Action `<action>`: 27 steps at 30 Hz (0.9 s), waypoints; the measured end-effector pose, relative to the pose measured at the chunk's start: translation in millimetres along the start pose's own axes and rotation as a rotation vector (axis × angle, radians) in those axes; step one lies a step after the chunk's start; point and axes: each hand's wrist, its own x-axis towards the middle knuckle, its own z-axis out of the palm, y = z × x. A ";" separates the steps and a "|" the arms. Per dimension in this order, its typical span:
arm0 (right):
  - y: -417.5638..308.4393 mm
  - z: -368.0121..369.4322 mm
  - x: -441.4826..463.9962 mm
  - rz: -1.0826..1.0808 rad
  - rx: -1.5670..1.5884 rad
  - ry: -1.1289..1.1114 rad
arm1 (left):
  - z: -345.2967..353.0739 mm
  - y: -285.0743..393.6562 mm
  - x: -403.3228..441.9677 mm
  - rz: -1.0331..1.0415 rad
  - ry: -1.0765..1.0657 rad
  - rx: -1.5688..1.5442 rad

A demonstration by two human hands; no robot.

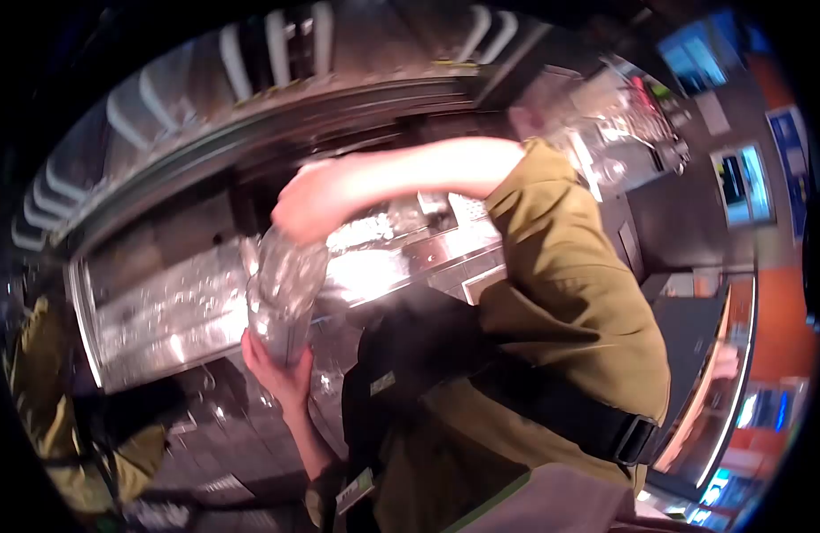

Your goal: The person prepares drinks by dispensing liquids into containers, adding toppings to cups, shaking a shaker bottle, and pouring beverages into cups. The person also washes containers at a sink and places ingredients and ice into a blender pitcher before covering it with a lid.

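A clear, shiny container [285,306] is tilted between my two hands. My left hand [281,369] wraps round its lower end, thumb on one side and fingers on the other. Over its upper end is my right hand [308,209], curled with the knuckles outward. Motion blur and the hand itself hide what those fingers grip. The clear shapes overlap, and I cannot tell if they are one vessel or more. Behind them lies a wet, shiny metal counter basin [166,302].
White curved handles [143,115] line a shelf or rack across the top. Another person's olive sleeve [41,364] shows at the far left. Glassware [614,169] stands at the upper right. Dark tiled floor [241,444] shows below. Lit screens [743,182] are at the right.
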 end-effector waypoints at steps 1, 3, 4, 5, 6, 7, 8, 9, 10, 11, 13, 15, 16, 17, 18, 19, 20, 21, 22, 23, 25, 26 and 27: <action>-11.5 -5.0 -9.8 0.002 -0.140 0.100 | 6.8 2.6 4.1 0.034 0.037 -0.015; -14.7 -1.4 -22.7 0.000 -0.179 0.217 | 15.5 3.6 5.5 0.082 0.114 -0.026; -24.2 0.6 -26.1 0.051 -0.174 0.220 | 10.3 -3.5 3.7 0.135 0.132 -0.059; -22.1 -0.2 -32.4 0.122 -0.086 0.194 | 10.7 -7.7 0.8 0.123 0.157 -0.073; -18.2 -1.8 -42.7 0.187 0.004 0.167 | 13.5 -12.2 -5.5 0.109 0.182 -0.083; -14.2 -1.1 -52.3 0.248 0.095 0.143 | 16.6 -17.6 -11.1 0.095 0.207 -0.089; -4.9 4.5 -59.5 0.323 0.193 0.176 | 20.0 -20.8 -16.0 -0.003 0.219 -0.207; 9.4 13.5 -65.0 0.389 0.288 0.202 | 24.0 -22.8 -21.9 -0.110 0.237 -0.319; 28.9 26.1 -69.2 0.414 0.362 0.236 | 23.5 -24.3 -26.9 -0.230 0.262 -0.423; 44.4 39.0 -73.7 0.444 0.408 0.333 | 16.2 -26.4 -22.0 0.039 0.305 -0.167; 78.9 69.7 -77.6 0.556 0.595 0.371 | 16.9 -37.4 -43.9 -0.236 0.342 -0.105; 91.8 94.0 -75.7 0.701 0.696 0.491 | 0.4 -19.9 -20.2 -0.133 0.442 -0.181; 110.7 108.3 -70.4 0.734 0.635 0.377 | -5.0 -12.0 -8.8 -0.066 0.492 -0.231; 123.3 123.7 -58.8 0.806 0.482 0.285 | -5.3 -9.5 -2.7 -0.076 0.514 -0.202; 124.3 131.3 -43.1 0.769 0.401 0.243 | -6.1 -6.9 2.5 -0.082 0.531 -0.180; 125.2 140.0 -30.0 0.740 0.321 0.209 | -6.6 -5.1 4.2 -0.079 0.544 -0.165; 125.0 147.9 -8.8 0.695 0.343 0.169 | -6.8 -7.6 -1.6 -0.156 0.492 -0.093; 120.6 151.5 15.1 0.665 0.367 0.132 | -3.6 -10.2 -8.3 -0.220 0.429 -0.043; 110.6 147.9 39.0 0.600 0.432 -0.004 | 0.3 -13.1 -14.2 -0.279 0.363 0.011; 98.6 151.3 56.3 0.490 0.344 -0.024 | 4.5 -12.6 -18.3 -0.308 0.336 0.019; 77.0 157.0 90.5 0.272 0.159 -0.033 | 16.4 -1.9 -22.3 -0.284 0.313 -0.063; 68.5 179.4 115.3 0.370 0.157 0.115 | 20.0 4.2 -23.5 -0.262 0.303 -0.105; 78.9 218.3 140.6 0.190 0.035 0.349 | 21.5 10.1 -22.8 -0.235 0.292 -0.151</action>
